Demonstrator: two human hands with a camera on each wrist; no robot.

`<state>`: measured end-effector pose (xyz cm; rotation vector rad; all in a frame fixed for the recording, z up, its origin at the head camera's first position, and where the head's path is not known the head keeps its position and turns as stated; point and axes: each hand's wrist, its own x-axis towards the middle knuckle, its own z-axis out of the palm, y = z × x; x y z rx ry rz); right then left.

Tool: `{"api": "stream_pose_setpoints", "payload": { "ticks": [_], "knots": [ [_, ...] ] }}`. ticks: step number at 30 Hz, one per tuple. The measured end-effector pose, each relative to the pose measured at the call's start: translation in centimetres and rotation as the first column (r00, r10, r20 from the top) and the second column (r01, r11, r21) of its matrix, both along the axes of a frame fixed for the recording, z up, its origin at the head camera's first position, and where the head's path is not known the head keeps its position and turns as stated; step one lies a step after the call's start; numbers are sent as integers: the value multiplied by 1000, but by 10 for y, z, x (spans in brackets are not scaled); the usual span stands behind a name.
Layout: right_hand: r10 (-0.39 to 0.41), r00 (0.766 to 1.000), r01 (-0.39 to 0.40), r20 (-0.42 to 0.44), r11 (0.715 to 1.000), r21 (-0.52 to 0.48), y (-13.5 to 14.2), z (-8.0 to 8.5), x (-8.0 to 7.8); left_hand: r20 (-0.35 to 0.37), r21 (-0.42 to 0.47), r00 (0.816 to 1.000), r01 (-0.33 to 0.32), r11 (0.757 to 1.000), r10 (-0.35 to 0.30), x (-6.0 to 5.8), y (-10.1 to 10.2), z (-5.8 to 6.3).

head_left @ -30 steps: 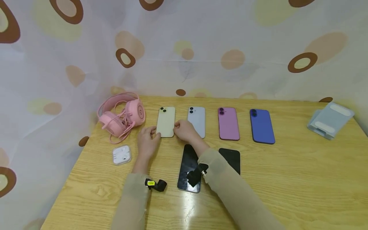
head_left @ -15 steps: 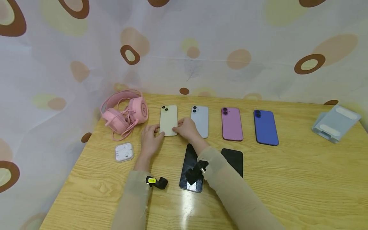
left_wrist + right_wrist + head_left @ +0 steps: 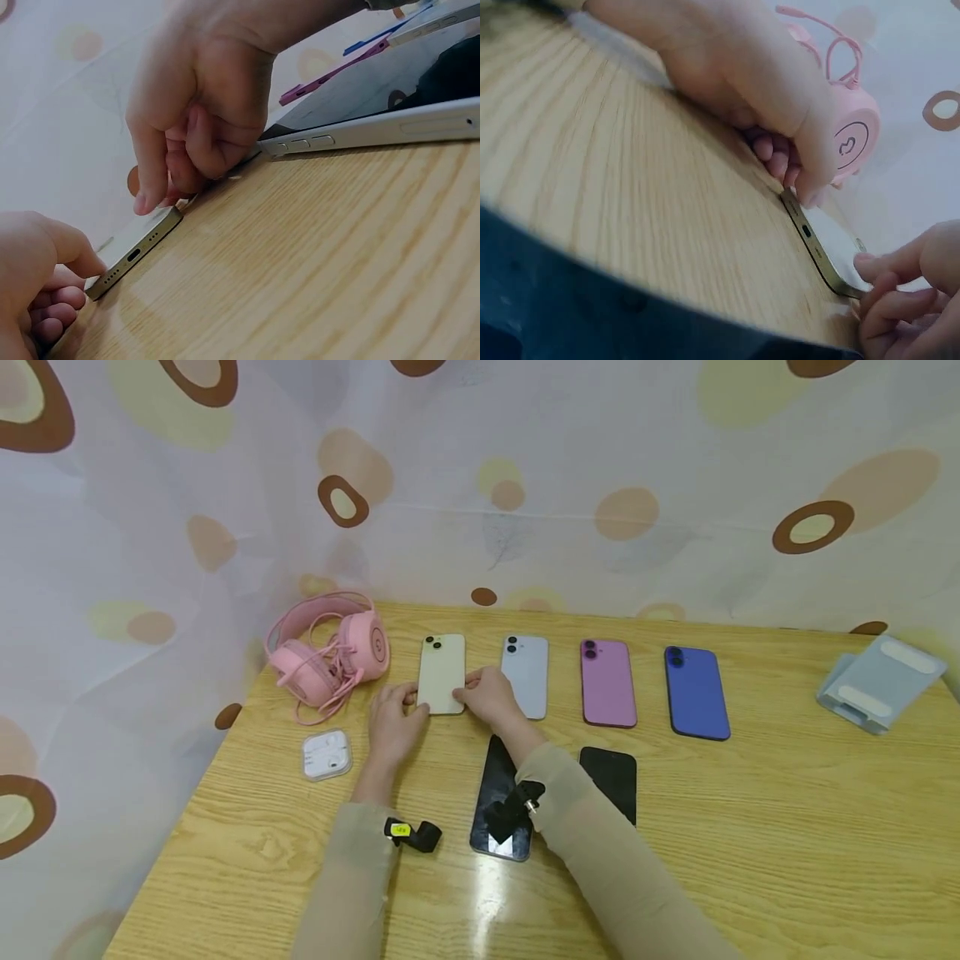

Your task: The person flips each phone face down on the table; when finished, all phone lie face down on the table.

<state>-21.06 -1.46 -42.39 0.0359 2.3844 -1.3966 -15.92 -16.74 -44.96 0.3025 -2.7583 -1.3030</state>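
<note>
A pale yellow smartphone lies back up, its two camera lenses at the far end. My left hand pinches its near left corner, thumb on the back and fingers along the side. At the near right corner my right hand pinches it the same way, thumb pressing on the back. The left wrist view shows the phone's port edge low over the wood between both hands. In the right wrist view, the phone's back is partly covered by fingers. A white smartphone lies just right of my right hand.
Pink and blue smartphones continue the row rightward. Two dark-screened phones, one under my right wrist and another, lie nearer. Pink headphones and boxed earphones are left; a pale blue stand is far right.
My right thumb has come onto the yellow phone's back. The phone has straightened and shifted slightly away from me. The head view has drifted a little, moving everything rightward in the picture.
</note>
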Motion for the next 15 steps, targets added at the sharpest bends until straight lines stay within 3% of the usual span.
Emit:
{"api": "stream_pose_setpoints", "payload": {
  "ticks": [5, 8, 11, 15],
  "knots": [
    [114, 990, -103, -79, 986, 134, 4, 5, -1, -6, 3, 1000, -9, 1000, 9, 0, 2, 0],
    [161, 979, -140, -123, 977, 161, 5, 8, 1, -9, -11, 1000, 2, 1000, -2, -1, 4, -1],
    [146, 979, -125, -143, 982, 144, 5, 7, 2, -12, -25, 1000, 18, 1000, -18, -1, 5, -1],
    [39, 994, -36, -105, 999, 30, 7, 3, 0, -31, -39, 999, 37, 999, -38, -1, 8, 1]
  ]
}}
